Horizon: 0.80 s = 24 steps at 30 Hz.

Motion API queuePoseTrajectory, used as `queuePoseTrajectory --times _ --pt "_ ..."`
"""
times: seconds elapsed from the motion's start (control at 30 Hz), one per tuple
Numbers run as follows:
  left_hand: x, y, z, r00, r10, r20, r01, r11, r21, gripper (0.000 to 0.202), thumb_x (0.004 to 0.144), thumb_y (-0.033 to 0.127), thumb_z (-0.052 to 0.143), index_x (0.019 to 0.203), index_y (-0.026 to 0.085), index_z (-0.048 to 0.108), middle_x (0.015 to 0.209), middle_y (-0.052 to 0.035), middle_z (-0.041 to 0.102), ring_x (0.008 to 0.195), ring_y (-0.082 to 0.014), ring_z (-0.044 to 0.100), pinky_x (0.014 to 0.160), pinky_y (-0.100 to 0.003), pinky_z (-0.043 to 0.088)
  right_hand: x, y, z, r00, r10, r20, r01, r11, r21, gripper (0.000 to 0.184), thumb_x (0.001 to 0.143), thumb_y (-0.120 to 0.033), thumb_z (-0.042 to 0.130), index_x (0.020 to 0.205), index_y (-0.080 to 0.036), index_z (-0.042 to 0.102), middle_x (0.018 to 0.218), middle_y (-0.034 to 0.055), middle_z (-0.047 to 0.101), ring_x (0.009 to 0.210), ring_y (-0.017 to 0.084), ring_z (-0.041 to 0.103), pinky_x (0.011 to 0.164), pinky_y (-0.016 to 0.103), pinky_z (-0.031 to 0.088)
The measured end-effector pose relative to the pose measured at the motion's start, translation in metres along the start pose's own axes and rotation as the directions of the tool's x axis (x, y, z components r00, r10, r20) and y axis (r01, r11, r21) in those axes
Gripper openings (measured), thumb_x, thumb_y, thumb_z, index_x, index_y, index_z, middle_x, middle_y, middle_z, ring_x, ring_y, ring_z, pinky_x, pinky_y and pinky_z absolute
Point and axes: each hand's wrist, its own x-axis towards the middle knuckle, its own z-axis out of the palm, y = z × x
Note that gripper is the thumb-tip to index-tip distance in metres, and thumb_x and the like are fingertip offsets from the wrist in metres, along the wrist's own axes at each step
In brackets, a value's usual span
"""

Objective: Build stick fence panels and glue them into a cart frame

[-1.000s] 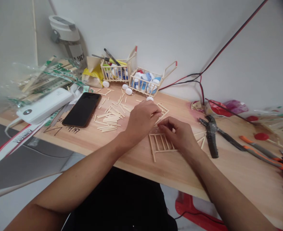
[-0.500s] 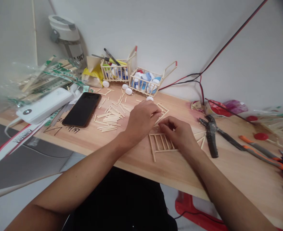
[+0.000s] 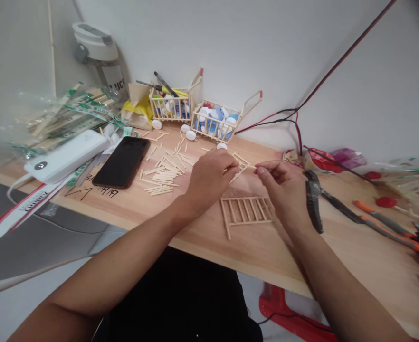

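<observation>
My left hand (image 3: pixel 213 173) is closed, its fingertips pinched at the near left side of a small wooden stick frame (image 3: pixel 244 161); the fingers hide part of that frame. From the right, my right hand (image 3: pixel 284 187) pinches a short thin wooden stick (image 3: pixel 252 166), whose far end reaches the frame's right corner. Whether the two touch I cannot tell. Below both hands a ladder-like stick panel (image 3: pixel 243 223) lies flat on the wooden table (image 3: pixel 195 232), its right end partly covered by my right hand. Loose short sticks (image 3: pixel 165 175) are heaped left of my left hand.
Two stick-built carts (image 3: pixel 214 123) holding bottle caps stand against the wall. A black phone (image 3: pixel 121 162), a white power bank (image 3: pixel 67 154) and bagged sticks (image 3: pixel 70 111) lie left. To the right are a black-handled tool (image 3: pixel 314 204) and orange-grey pliers handles (image 3: pixel 391 230).
My right hand has moved up and right, off the ladder-like panel, and a short stick now shows in its fingertips. More of the panel is visible. My left hand has stayed in place.
</observation>
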Motion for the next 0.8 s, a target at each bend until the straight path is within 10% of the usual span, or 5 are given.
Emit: queuePoseTrajectory --times 0.27,0.4,0.63,0.8 --pt "0.0 0.0 0.0 1.0 -0.002 -0.009 0.002 1.0 -0.005 0.013 0.081 0.012 0.062 0.069 0.017 0.062 0.077 -0.0011 0.065 0.079 -0.0152 0.057 0.073 -0.03 0.042 0.023 0.011 -0.04 0.947 0.121 -0.298 -0.03 0.956 0.293 0.02 0.073 -0.032 0.069 0.086 -0.018 0.065 0.079 0.0031 0.064 0.058 0.01 0.051 0.057 0.027 0.041" --pt "0.0 -0.001 0.001 1.0 0.001 -0.018 -0.001 1.0 -0.014 0.013 0.081 0.012 0.062 0.069 0.017 0.063 0.077 -0.0009 0.065 0.078 -0.0147 0.057 0.072 -0.029 0.042 0.029 0.013 -0.069 0.896 0.049 -0.442 -0.015 0.997 0.079 0.014 0.07 -0.027 0.07 0.079 -0.017 0.066 0.074 0.0046 0.064 0.055 0.011 0.049 0.055 0.029 0.038" --pt "0.0 -0.001 0.001 1.0 0.0 -0.022 0.0 1.0 -0.017 0.012 0.081 0.014 0.063 0.069 0.017 0.063 0.077 -0.001 0.066 0.077 -0.0145 0.057 0.072 -0.029 0.042 0.027 0.008 -0.083 0.889 0.245 -0.388 -0.322 0.935 -0.148 0.005 0.067 -0.019 0.069 0.071 -0.018 0.065 0.06 0.0009 0.059 0.052 0.011 0.045 0.055 0.029 0.035" --pt "-0.001 -0.002 0.001 1.0 0.003 -0.028 -0.004 1.0 -0.019 0.011 0.081 0.013 0.062 0.071 0.017 0.064 0.077 -0.0011 0.065 0.078 -0.0145 0.057 0.073 -0.029 0.042 0.028 0.022 -0.078 0.892 0.352 -0.285 -0.352 0.935 0.053 0.013 0.063 -0.022 0.071 0.073 -0.018 0.065 0.061 0.0012 0.058 0.053 0.012 0.047 0.054 0.031 0.034"
